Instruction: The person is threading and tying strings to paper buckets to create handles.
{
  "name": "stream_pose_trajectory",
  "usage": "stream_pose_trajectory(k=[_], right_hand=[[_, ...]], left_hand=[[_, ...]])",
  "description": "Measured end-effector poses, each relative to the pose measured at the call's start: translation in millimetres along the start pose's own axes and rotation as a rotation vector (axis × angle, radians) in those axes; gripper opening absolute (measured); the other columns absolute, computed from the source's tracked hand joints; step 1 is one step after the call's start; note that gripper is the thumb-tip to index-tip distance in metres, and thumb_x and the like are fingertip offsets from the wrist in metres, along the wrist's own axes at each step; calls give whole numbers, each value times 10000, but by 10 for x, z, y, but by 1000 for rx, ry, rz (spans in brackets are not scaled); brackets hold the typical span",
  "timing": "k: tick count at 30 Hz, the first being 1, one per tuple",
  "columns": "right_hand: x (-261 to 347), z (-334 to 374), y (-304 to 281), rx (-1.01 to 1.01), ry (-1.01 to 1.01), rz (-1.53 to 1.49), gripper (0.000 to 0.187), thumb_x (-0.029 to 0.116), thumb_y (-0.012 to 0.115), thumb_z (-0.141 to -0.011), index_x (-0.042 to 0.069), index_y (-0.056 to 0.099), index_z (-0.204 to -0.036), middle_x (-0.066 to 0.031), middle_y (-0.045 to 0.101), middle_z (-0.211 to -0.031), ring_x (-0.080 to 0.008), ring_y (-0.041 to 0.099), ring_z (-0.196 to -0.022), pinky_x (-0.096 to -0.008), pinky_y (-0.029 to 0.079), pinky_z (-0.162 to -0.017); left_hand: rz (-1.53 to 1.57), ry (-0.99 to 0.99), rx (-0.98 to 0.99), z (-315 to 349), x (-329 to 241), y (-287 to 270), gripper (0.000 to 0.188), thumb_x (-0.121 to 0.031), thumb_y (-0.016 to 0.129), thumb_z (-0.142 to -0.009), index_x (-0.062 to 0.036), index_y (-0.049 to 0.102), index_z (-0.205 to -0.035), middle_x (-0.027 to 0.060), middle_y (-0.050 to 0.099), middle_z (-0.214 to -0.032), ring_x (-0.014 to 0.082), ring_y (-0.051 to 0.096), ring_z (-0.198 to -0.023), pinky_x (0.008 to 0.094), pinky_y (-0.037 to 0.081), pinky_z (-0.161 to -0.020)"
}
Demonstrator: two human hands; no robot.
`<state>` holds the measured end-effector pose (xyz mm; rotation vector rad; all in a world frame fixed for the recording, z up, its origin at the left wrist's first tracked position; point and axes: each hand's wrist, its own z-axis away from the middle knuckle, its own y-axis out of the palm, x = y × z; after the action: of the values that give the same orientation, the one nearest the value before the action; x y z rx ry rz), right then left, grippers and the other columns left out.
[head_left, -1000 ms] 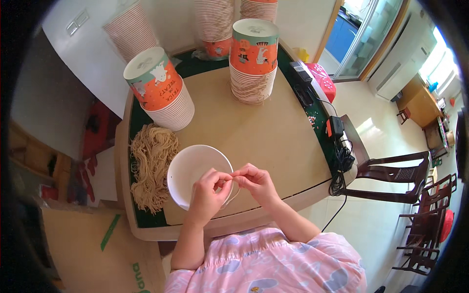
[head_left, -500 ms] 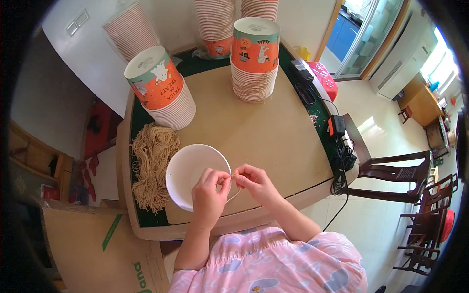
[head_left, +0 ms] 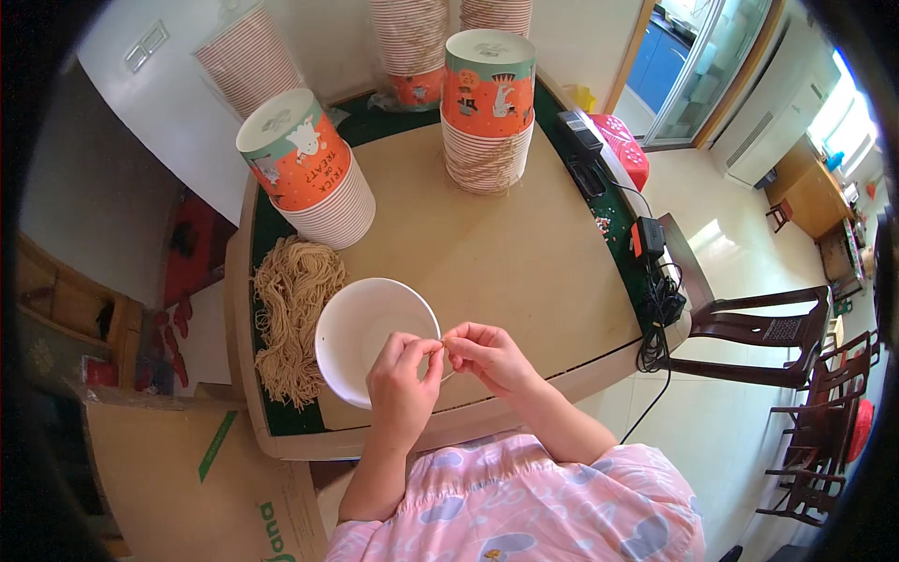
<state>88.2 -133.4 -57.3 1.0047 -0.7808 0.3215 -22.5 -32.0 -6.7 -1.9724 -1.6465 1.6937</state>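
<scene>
A white paper bucket [head_left: 361, 328] stands near the front edge of the table, with its inside facing up. At its right rim my left hand [head_left: 403, 379] and my right hand [head_left: 492, 361] meet, fingertips almost touching. Both are closed in a pinch on a thin beige string [head_left: 443, 343]; most of it is hidden by the fingers. Whether the string passes through the bucket's wall, I cannot tell. Left of the bucket lies a thick bundle of beige strings [head_left: 295, 323].
Upside-down stacks of orange and green printed buckets stand at the back left [head_left: 304, 164] and back middle [head_left: 490, 108]; wrapped stacks [head_left: 409, 37] are behind. Black adapters and cables [head_left: 655, 300] line the table's right edge. A cardboard box [head_left: 187, 478] sits at lower left, a wooden chair [head_left: 763, 332] at right.
Both hands stay pinched at the bucket's rim and have shifted only slightly. The string loop that hung below the fingers is now mostly out of sight.
</scene>
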Motion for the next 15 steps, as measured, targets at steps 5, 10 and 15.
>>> stream_pose_trajectory(k=[5, 10, 15], right_hand=[[-16, 7, 10, -8, 8, -29, 128, 149, 621, -922, 25, 621, -952, 1, 610, -804, -56, 532, -681, -186, 435, -621], [-53, 32, 67, -24, -32, -42, 119, 132, 625, -916, 17, 627, -947, -2, 609, -805, -59, 527, -678, -190, 432, -616], [-71, 47, 100, -31, -65, -34, 116, 113, 628, -911, 5, 636, -953, -5, 611, -811, -57, 524, -685, -196, 428, -618]], left_hand=[[-46, -8, 16, 23, -4, -4, 91, -43, 711, -756, -76, 646, -812, 54, 584, -790, 243, 605, -702, 356, 484, -590], [-29, -19, -45, 49, -13, 34, 84, -30, 715, -754, -54, 663, -815, 55, 591, -772, 205, 564, -642, 323, 446, -552], [-38, -49, -70, 65, -5, 51, 101, -37, 723, -746, -63, 651, -811, 58, 589, -788, 245, 606, -707, 355, 483, -591]])
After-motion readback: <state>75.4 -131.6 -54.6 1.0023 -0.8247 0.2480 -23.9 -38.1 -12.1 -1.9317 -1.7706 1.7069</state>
